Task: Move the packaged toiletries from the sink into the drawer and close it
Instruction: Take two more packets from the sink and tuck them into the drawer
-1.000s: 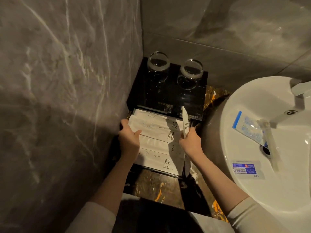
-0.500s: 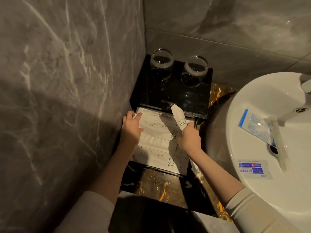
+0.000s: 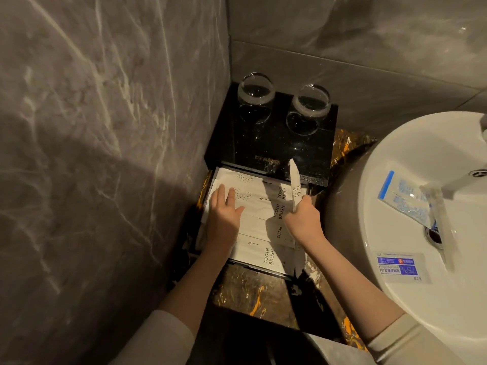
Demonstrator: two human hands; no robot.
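A person's left hand (image 3: 224, 214) lies flat, fingers straight, on white packets (image 3: 259, 222) in the open drawer (image 3: 257, 270), while the right hand (image 3: 300, 219) grips another packet (image 3: 295, 184) upright above it; two more wrapped items (image 3: 403, 198) lie in the white sink (image 3: 411, 299).

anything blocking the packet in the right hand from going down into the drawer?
Partly. The left hand lies flat on the packets already filling the open drawer. The right hand holds its toothbrush packet upright over the drawer's right edge; it must land on that stack.
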